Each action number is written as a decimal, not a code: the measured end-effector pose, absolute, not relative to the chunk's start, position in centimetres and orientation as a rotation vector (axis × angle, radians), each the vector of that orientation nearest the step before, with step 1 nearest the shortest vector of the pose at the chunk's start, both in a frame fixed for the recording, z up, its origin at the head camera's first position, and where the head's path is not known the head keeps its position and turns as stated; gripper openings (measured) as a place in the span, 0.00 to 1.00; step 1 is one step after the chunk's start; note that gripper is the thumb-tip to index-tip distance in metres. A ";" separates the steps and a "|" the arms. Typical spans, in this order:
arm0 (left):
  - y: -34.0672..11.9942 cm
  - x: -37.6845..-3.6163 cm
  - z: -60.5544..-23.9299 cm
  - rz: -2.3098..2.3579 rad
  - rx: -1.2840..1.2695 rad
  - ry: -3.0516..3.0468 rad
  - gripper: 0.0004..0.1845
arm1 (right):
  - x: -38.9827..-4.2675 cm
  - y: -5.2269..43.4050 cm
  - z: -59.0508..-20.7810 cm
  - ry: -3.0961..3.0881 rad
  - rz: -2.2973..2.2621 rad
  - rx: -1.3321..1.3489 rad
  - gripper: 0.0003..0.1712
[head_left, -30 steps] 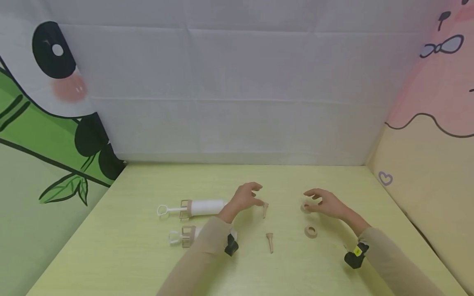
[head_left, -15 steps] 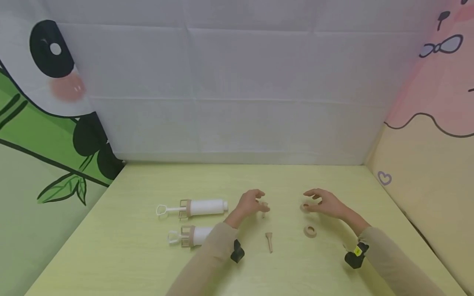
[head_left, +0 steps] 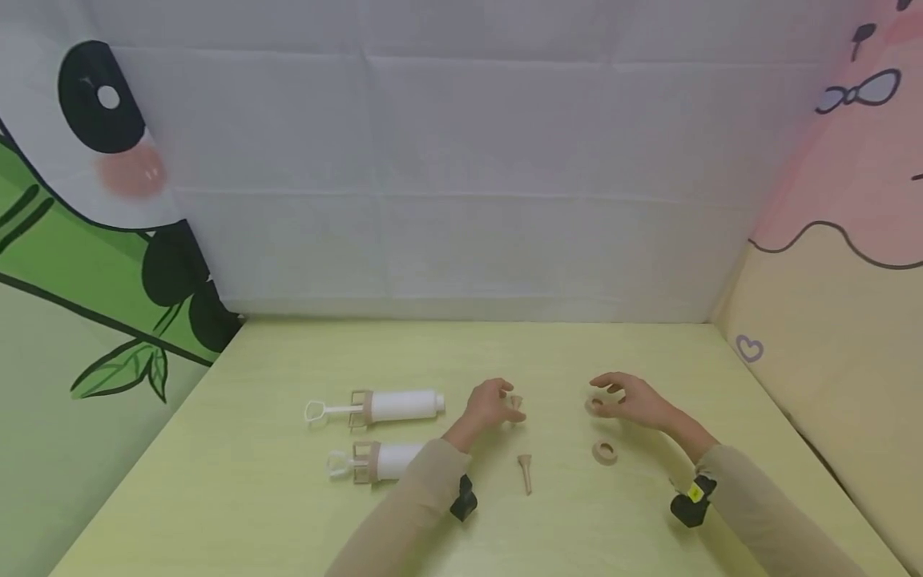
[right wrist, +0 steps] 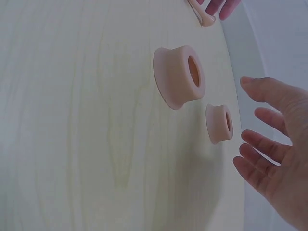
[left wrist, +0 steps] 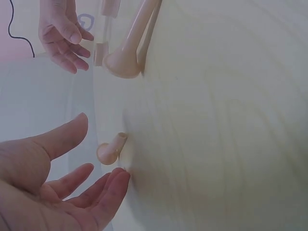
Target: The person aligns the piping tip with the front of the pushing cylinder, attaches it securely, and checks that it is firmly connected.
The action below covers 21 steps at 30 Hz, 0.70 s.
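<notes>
L hand point(head_left: 489, 407) & R hand point(head_left: 638, 403) hold nothing, fingers loose; for taking far nozzle point(left wrist: 107, 154) & far ring point(right wrist: 216, 126), one should pinch sides gently w/o pushing

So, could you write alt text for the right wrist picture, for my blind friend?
An open right hand hovers near two peach flanged rings on a pale wood-grain tabletop; at the top edge, left-hand fingertips near a peach funnel.

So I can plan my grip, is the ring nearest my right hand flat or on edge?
Flat: in the right wrist view, the flanged ring sits wide side down on the table, its hole facing up.
</notes>
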<state>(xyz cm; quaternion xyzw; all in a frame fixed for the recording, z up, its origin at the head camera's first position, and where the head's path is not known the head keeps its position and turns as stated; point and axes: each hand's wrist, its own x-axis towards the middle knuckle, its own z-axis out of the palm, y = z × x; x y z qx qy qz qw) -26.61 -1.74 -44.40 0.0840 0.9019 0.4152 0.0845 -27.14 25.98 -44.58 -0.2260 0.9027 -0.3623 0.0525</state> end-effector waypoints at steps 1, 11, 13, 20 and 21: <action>-1.7 -26.6 -44.4 1.238 0.251 2.690 0.27 | -27.1 26.0 -44.6 2.744 -1.102 -0.682 0.27; -1.3 -26.6 -44.8 1.245 0.270 2.743 0.22 | -27.2 25.8 -44.5 2.725 -1.101 -0.656 0.28; -1.1 -26.6 -44.8 1.225 0.268 2.768 0.20 | -27.1 25.8 -44.5 2.729 -1.097 -0.654 0.27; -0.4 -28.6 -48.1 1.075 0.330 2.925 0.15 | -26.8 25.7 -44.4 2.727 -1.107 -0.668 0.26; -0.3 -28.7 -48.3 1.074 0.327 2.931 0.14 | -26.8 25.8 -44.4 2.733 -1.102 -0.669 0.26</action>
